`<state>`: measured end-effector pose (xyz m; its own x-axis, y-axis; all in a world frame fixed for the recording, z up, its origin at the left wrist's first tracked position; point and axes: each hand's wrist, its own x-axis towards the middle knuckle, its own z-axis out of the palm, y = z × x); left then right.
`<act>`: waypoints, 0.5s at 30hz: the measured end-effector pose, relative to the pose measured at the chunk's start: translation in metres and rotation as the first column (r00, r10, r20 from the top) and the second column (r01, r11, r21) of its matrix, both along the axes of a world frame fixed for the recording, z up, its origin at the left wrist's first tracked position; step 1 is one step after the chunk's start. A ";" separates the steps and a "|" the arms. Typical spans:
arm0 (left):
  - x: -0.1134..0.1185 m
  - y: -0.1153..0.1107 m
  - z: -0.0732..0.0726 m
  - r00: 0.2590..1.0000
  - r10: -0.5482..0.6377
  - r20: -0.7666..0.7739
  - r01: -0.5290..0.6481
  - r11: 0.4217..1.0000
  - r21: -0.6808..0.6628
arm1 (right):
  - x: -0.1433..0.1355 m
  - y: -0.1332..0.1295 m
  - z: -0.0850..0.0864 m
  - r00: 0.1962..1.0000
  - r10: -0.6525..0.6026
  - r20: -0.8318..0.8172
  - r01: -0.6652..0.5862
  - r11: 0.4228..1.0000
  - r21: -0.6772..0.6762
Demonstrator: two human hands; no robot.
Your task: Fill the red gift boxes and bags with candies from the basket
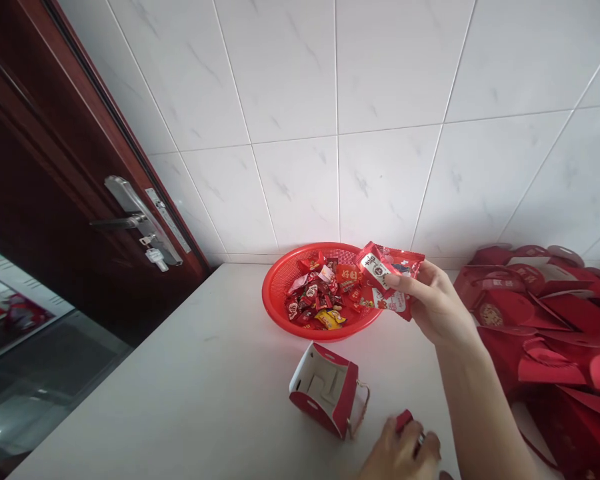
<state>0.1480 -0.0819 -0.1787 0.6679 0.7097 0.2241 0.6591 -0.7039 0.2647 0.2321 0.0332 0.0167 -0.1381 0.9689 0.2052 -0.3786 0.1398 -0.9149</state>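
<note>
My right hand [433, 303] is closed, thumb against fingers, on several red candy packets [377, 267] with printed wrappers. It holds them over the right rim of a red plastic basket [271, 300] filled with wrapped candies [325, 293]. Near the bottom edge, my left hand [403, 453] has curled fingers, with a ring on one. A small red item [404, 419] shows at its fingertips, its kind unclear. Left of that hand stands an open red gift box [325, 390] with a pale inside and a twine handle. I see no candy inside the box.
Many red folded boxes [540, 300] are heaped along the right side of the white table [195, 387]. A tiled wall [300, 187] rises behind the basket. At left is a dark wooden door [55, 167] with keys [156, 257] hanging in its lock.
</note>
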 end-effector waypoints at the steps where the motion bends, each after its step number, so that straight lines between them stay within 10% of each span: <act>1: 0.003 0.004 -0.011 0.999 0.038 -0.035 -0.038 0.999 0.007 | 0.000 -0.001 0.001 1.000 -0.001 -0.002 0.001 1.000 -0.002; 4: 0.002 0.011 -0.021 0.992 0.043 -0.117 -0.036 0.997 0.067 | 0.001 -0.002 0.004 1.000 -0.015 0.000 0.015 1.000 -0.010; 15: -0.004 0.012 0.007 0.945 -0.119 -0.305 0.116 0.993 -0.029 | 0.000 -0.002 0.002 1.000 -0.001 0.016 0.001 1.000 0.005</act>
